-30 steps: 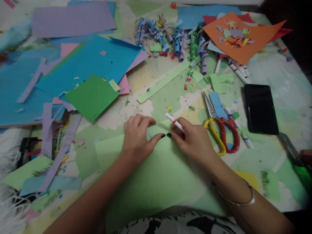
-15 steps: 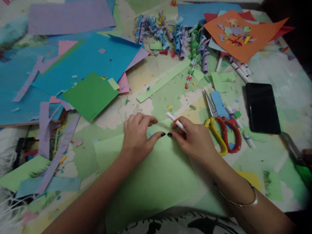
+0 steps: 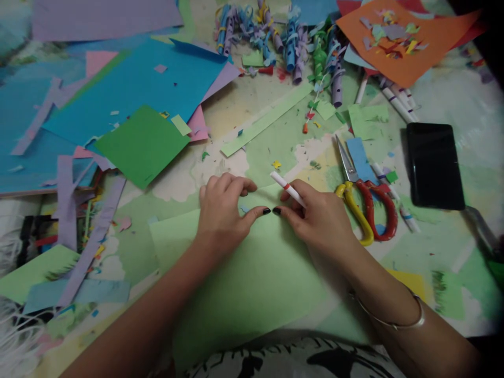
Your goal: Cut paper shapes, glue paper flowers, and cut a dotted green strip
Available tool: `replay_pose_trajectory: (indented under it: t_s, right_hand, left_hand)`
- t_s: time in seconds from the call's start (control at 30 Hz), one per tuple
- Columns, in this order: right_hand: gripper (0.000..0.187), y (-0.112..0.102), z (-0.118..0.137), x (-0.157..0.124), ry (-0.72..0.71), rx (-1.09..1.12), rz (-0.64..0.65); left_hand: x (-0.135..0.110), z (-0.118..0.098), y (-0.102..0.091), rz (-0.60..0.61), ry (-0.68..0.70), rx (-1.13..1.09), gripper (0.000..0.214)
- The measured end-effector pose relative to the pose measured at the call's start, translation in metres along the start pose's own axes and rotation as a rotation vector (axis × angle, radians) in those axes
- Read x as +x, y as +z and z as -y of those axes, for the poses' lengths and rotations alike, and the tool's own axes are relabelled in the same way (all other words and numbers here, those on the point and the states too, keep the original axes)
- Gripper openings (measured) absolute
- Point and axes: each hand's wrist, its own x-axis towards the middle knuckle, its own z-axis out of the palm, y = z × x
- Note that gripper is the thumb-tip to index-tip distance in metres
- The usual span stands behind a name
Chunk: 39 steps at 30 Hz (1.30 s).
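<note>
A large sheet of light green paper (image 3: 244, 283) lies in front of me, its near end reaching my shirt. My left hand (image 3: 224, 210) rests on its far part, fingers curved and thumb apart from them, with nothing held. A small blue scrap (image 3: 244, 209) shows between that thumb and the fingers. Tucked in my right hand (image 3: 321, 212) is a white marker (image 3: 281, 181) with a red band, slanting up to the left. The two thumb tips nearly meet over the paper. Right of my right hand lie scissors (image 3: 364, 202) with a yellow and a red handle, blades part open.
Blue sheets (image 3: 137, 79) and a green square (image 3: 144, 147) lie at left. Curled paper tubes (image 3: 291, 47) stand in a row at the back. An orange sheet (image 3: 413, 68) carries scraps. A black phone (image 3: 435, 165) is at right; white string (image 3: 19, 336) lies lower left.
The view has shifted slightly, so the things on the table sit a little higher in it. My hands keep nearly the same pose, the marker still in the right one.
</note>
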Motion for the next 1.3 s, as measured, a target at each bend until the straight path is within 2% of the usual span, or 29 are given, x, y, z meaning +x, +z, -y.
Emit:
replay_pose_trajectory:
  t_s: [1.3]
  right_hand:
    - [0.014, 0.0005, 0.001, -0.0014, -0.002, -0.02, -0.007]
  left_hand:
    - [0.0033, 0.0016, -0.0028, 0.053, 0.031, 0.004, 0.031]
